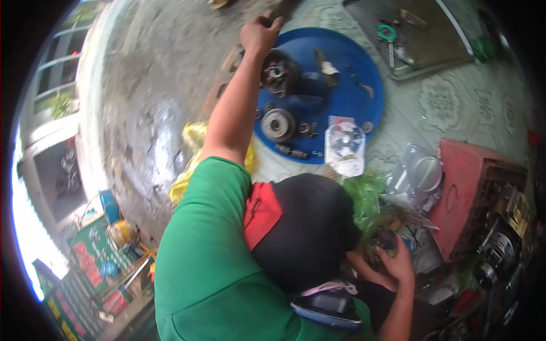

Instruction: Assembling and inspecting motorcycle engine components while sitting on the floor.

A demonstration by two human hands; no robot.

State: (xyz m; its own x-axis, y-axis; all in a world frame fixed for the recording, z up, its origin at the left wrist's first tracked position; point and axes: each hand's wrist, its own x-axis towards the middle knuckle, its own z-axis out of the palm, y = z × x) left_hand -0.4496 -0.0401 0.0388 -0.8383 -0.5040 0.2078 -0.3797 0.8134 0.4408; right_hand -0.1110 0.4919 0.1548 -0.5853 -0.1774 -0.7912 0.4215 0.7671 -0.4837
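Neither my left hand nor my right hand can be made out. A person in a green shirt (216, 244) and black cap (310, 227) crouches close in front, hiding much of the floor. This person's left arm (233, 113) reaches over the left side of a blue round tray (364, 68), its hand (261, 35) closed near the tray's far edge. At right, a hand (398, 262), apparently the same person's, holds a small dark part (387, 240) beside a green plastic bag (364, 199). Another bare limb (372, 274) shows partly behind the cap; whose it is, I cannot tell.
The tray bears a ring-shaped metal part (278, 124), a dark motor-like part (278, 74) and a clear-and-white package (345, 149). Nearby are a metal pan (421, 42), a red crate (460, 193), clear plastic packaging (418, 173) and a yellow bag (190, 165).
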